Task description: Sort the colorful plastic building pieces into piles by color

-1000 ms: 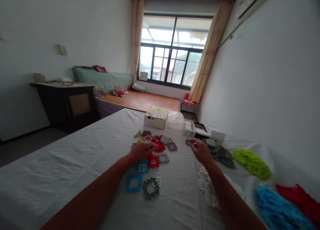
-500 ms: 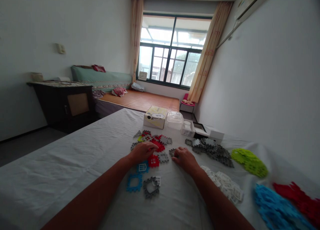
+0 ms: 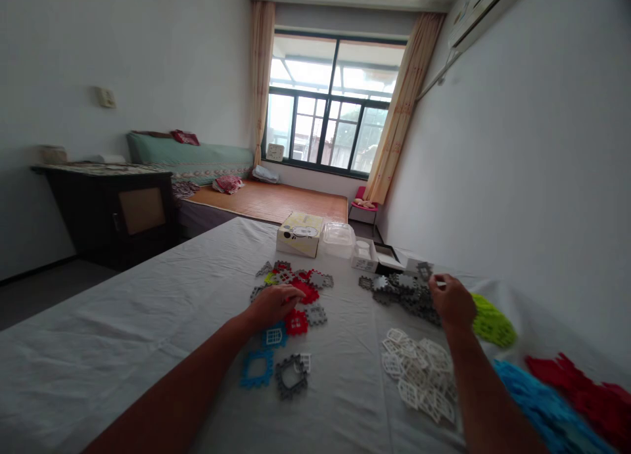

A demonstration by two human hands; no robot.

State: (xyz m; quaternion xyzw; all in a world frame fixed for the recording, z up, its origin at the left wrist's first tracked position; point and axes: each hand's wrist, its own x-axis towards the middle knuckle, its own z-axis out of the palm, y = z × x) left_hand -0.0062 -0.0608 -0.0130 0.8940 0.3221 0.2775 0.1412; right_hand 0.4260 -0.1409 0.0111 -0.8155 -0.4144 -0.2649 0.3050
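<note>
My right hand (image 3: pixel 452 301) is raised over the grey pile at the right, pinching a small grey toothed puzzle tile (image 3: pixel 424 270) with a hole in it. My left hand (image 3: pixel 277 304) lies over the mixed tiles in the middle, fingers stretched out beside a red toothed tile (image 3: pixel 308 292); what is beneath the palm is hidden. Near it are a red window tile (image 3: pixel 296 322), a grey tile (image 3: pixel 316 315) and a blue tile with a white window (image 3: pixel 274 336). Closer to me lie a blue frame tile (image 3: pixel 257 368) and a dark grey frame tile (image 3: pixel 291 376).
At the right are piles of grey tiles (image 3: pixel 407 295), white window pieces (image 3: pixel 419 375), lime tiles (image 3: pixel 494 321), blue tiles (image 3: pixel 537 408) and red tiles (image 3: pixel 579 385). A yellow-white box (image 3: pixel 299 236), a clear plastic tub (image 3: pixel 338 239) and small open boxes (image 3: pixel 365 257) stand at the back.
My right hand has moved right and up from the middle of the table, carrying a grey tile to above the grey pile. My left hand has stayed by the mixed tiles.
</note>
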